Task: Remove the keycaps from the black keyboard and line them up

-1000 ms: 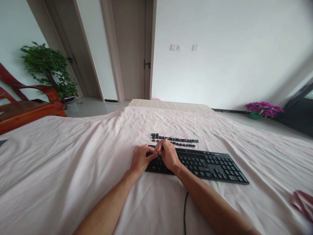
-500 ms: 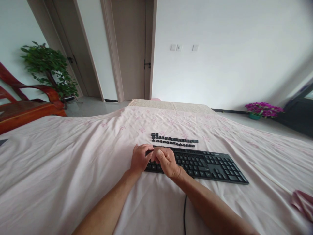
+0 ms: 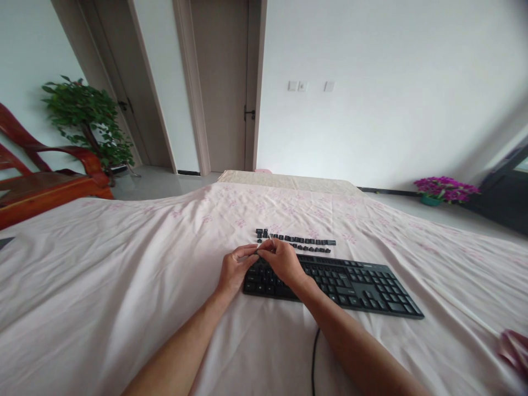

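Note:
A black full-size keyboard (image 3: 365, 286) lies at a slant on the cloth. My right hand (image 3: 284, 261) is over its upper left part, closed around a thin metal wire tool (image 3: 270, 235) that looks like a keycap puller, its prongs pointing up and away. My left hand (image 3: 235, 269) is at the keyboard's left end, thumb and fingers pinched together and meeting the right fingertips. What sits between the left fingertips is too small to make out. Just beyond both hands, loose black keycaps (image 3: 309, 241) lie in two rows, partly hidden by my right hand.
A pale pink flowered cloth (image 3: 165, 286) covers the surface. The keyboard's black cable (image 3: 314, 357) runs toward me under my right forearm. A pink cloth bundle (image 3: 513, 349) lies at the right edge. Beyond are a wooden chair (image 3: 53, 176), a green plant (image 3: 84, 118) and purple flowers (image 3: 447, 188).
My right hand has turned and shifted slightly, so the metal prongs now show above it. Left fingertips have come together with the right ones. The view has tilted slightly.

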`<action>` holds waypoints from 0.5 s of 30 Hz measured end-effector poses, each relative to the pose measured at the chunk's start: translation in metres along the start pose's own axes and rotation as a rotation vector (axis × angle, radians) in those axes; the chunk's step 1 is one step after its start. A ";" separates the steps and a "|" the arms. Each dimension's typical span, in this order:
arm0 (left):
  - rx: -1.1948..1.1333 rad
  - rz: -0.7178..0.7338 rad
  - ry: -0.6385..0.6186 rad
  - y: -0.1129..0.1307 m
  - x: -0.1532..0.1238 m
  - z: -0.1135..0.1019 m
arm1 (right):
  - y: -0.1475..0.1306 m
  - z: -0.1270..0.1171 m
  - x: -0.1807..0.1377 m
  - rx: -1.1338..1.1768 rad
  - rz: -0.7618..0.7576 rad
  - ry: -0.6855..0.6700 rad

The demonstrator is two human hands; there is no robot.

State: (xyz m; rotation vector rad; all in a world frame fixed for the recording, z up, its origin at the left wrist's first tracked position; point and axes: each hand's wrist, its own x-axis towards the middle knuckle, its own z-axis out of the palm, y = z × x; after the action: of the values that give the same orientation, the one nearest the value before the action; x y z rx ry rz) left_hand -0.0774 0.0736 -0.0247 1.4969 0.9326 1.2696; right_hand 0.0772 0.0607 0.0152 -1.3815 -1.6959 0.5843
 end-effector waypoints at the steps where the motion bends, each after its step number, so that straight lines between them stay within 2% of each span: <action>1: 0.014 -0.007 -0.004 -0.001 0.000 0.000 | 0.002 -0.002 0.002 -0.006 -0.003 -0.010; 4: 0.141 -0.006 0.033 -0.006 -0.001 0.001 | 0.010 -0.014 0.016 -0.090 -0.002 0.005; 7: 0.286 0.049 0.090 -0.010 0.000 0.002 | 0.025 -0.031 0.044 -0.261 0.063 0.057; 11: 0.361 0.095 0.100 -0.012 0.001 0.002 | 0.048 -0.044 0.083 -0.512 0.155 -0.038; 15: 0.386 0.116 0.089 -0.014 0.003 0.002 | 0.062 -0.038 0.105 -0.616 0.158 -0.122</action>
State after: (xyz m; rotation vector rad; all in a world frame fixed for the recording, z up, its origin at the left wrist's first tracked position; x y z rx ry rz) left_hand -0.0749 0.0795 -0.0370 1.8249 1.2156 1.2984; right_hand 0.1400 0.1720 0.0202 -1.9554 -1.9708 0.2328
